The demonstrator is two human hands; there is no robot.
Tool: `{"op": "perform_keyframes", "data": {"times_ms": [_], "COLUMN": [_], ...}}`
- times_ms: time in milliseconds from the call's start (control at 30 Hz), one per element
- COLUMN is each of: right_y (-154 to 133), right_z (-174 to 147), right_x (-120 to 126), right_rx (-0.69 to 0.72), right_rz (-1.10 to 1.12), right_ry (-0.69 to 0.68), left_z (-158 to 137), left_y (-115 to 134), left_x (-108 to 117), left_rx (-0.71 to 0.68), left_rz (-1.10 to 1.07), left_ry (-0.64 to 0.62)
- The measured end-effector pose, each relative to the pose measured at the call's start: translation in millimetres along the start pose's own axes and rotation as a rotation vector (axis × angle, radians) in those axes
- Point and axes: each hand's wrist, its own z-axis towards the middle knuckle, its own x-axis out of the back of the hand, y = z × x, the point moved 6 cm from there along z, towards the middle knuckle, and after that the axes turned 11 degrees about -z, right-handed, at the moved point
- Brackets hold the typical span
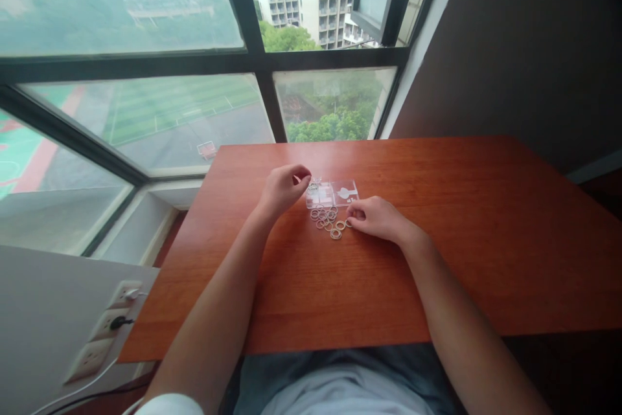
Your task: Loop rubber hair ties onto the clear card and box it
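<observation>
A small clear plastic box [321, 199] lies on the table with its transparent lid [346, 193] opened out to the right. Some small rings [313, 186] show in its far left part. My left hand [286, 190] is at the box's left side, thumb and fingertips pinched together; what they hold, if anything, is too small to make out. In front of the box lies a loose cluster of thin pale rings [324, 215], several of them overlapping. My right hand [375, 217] rests at the right of this cluster, its fingertips closed on one ring [348, 223].
The reddish-brown wooden table [466, 227] reaches far to the right. Large windows with a dark frame [265, 63] stand behind it. At the lower left, wall sockets [111, 324] hold plugs with cables near the table's left edge.
</observation>
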Motion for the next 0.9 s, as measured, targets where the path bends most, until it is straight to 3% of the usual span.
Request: {"op": "perform_keyframes", "data": {"times_ms": [500,600,767,900], "right_y": [-5,-7,-10,-11], "right_z": [0,1,-6,-8], "right_x": [7,15,37,41], "right_rx": [0.023,0.013,-0.002,0.0], "right_rz": [0.047,0.083,0.167,0.187], "right_ry": [0.067,0.182,0.492,0.546], "left_z": [0,-1,-1,-1], "left_y": [3,3,4,3], "left_x": [-1,-2,-5,-5], "left_rx": [0.001,0.0,-0.013,-0.017], "left_rz": [-0.015,-0.03,-0.028,-0.028], "left_ry": [-0.01,-0.02,-0.039,-0.04]}}
